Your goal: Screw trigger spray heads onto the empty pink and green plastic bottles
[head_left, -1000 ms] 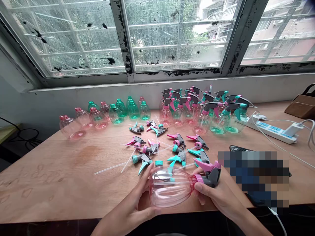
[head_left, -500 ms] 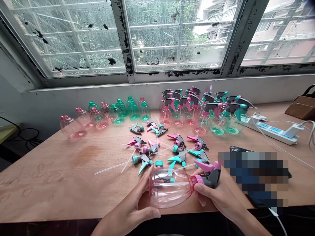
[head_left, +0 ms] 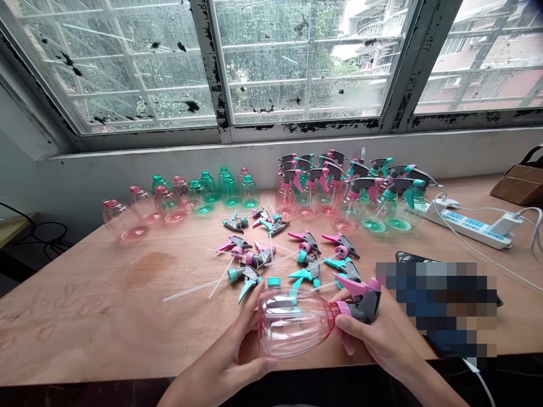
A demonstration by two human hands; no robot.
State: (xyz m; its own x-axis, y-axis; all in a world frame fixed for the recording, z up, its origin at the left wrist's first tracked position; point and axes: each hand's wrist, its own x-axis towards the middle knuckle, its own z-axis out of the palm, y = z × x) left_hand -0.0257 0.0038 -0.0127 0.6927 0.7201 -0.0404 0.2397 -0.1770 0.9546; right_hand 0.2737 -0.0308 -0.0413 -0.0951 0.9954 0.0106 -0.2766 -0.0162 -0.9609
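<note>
I hold a clear pink spray bottle point(head_left: 292, 325) lying on its side above the near edge of the wooden table point(head_left: 97, 305). My left hand point(head_left: 237, 353) is wrapped round its base. My right hand point(head_left: 373, 339) grips its pink collar and the grey-and-pink trigger head point(head_left: 360, 297) fitted to the neck. Just beyond the bottle lie several loose trigger heads point(head_left: 280, 257) with long dip tubes, in pink and teal.
Open pink and green bottles point(head_left: 186, 198) stand at the back left; finished bottles with trigger heads point(head_left: 352, 189) stand at the back right. A white power strip point(head_left: 470, 226) with cables lies at the right. A brown box point(head_left: 520, 181) sits at the far right.
The bottle has turned slightly between my hands; both hands stay in place on it.
</note>
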